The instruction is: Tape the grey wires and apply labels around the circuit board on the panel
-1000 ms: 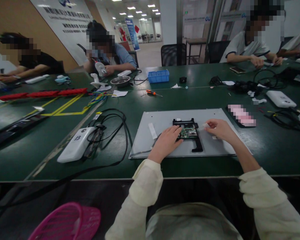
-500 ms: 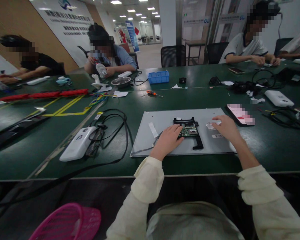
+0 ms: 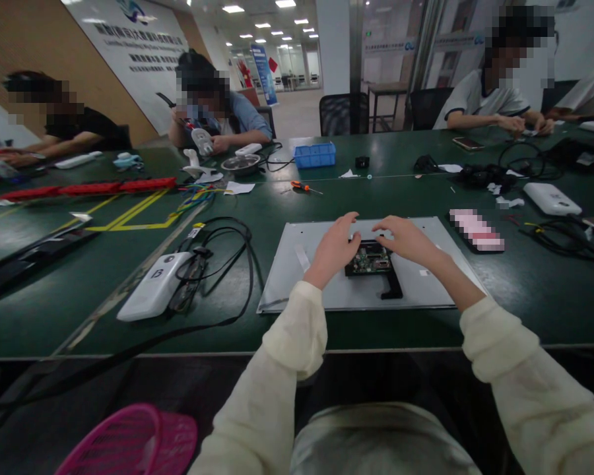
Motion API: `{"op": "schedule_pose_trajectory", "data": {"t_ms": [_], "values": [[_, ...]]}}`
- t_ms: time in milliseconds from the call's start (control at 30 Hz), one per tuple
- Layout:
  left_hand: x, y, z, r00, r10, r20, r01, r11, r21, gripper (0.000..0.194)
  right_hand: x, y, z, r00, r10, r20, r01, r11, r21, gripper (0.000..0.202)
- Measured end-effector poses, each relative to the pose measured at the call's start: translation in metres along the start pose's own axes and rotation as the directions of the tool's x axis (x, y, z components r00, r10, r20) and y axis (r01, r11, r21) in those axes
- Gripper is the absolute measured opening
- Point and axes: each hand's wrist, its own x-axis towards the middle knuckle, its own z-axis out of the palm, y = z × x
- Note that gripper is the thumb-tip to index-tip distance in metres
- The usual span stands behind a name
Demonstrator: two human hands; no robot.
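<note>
A grey flat panel (image 3: 416,287) lies on the green table in front of me. On its middle sits a black bracket (image 3: 392,287) around a green circuit board (image 3: 371,262). My left hand (image 3: 334,245) hovers over the bracket's upper left, thumb and fingers apart, holding nothing. On the other side, my right hand (image 3: 406,239) is above the bracket's upper right corner, its fingers curved and apart with nothing between them. A white strip (image 3: 302,256) lies on the panel left of my left hand.
A white power bank (image 3: 153,287) with black cables lies left of the panel. The pink phone (image 3: 476,230) is to the right. Farther back are an orange screwdriver (image 3: 301,187) and a blue basket (image 3: 315,156). People sit across the table.
My left hand has lifted off the circuit board and moved up. My right hand has moved left from the label area to the bracket's upper right, and the pale piece at its fingers no longer shows.
</note>
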Motion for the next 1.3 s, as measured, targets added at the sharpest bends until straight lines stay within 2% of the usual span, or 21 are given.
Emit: {"op": "schedule_pose_trajectory", "data": {"t_ms": [67,167,300,500,600,667,833,900,1033,1167,1300], "values": [[0.013,-0.009,0.010,0.997,-0.066,-0.044,0.064,0.997,-0.038,0.038,0.015,-0.003,0.012,0.997,-0.040,0.059,0.040,0.999,-0.009,0.026],[0.020,-0.024,0.025,0.991,-0.120,-0.063,0.119,0.993,-0.022,0.038,0.030,-0.006,0.030,0.992,-0.003,0.124,0.010,0.998,-0.055,0.024],[0.011,-0.035,0.037,0.991,-0.122,-0.049,0.125,0.991,0.057,0.040,0.038,-0.007,0.045,0.988,0.037,0.151,-0.020,0.994,-0.112,0.020],[0.003,-0.036,0.045,0.993,-0.121,0.007,0.118,0.978,0.170,0.041,0.038,-0.009,0.053,0.990,0.051,0.128,-0.033,0.989,-0.143,0.022],[0.003,-0.036,0.045,0.993,-0.115,0.007,0.112,0.977,0.181,0.040,0.037,-0.008,0.048,0.994,0.060,0.093,-0.045,0.987,-0.154,0.024],[0.002,-0.036,0.044,0.993,-0.115,0.008,0.112,0.977,0.182,0.038,0.034,-0.004,0.039,0.998,0.060,0.026,-0.055,0.986,-0.154,0.024],[0.002,-0.038,0.042,0.993,-0.117,0.001,0.114,0.973,0.202,0.033,0.016,0.027,0.011,0.981,0.117,-0.157,-0.150,0.964,-0.220,0.026],[0.002,-0.038,0.043,0.993,-0.116,-0.004,0.115,0.972,0.206,0.031,0.008,0.041,0.006,0.975,0.168,-0.143,-0.200,0.947,-0.253,0.026],[0.003,-0.039,0.044,0.993,-0.119,-0.010,0.119,0.973,0.199,0.027,-0.002,0.063,0.011,0.970,0.245,-0.010,-0.239,0.939,-0.248,0.028],[0.004,-0.041,0.043,0.994,-0.107,-0.017,0.108,0.974,0.197,0.026,-0.004,0.071,0.016,0.969,0.248,0.017,-0.239,0.947,-0.213,0.033],[0.004,-0.041,0.042,0.994,-0.110,-0.017,0.111,0.973,0.202,0.024,-0.005,0.072,0.012,0.975,0.222,0.023,-0.212,0.953,-0.216,0.032]]}}
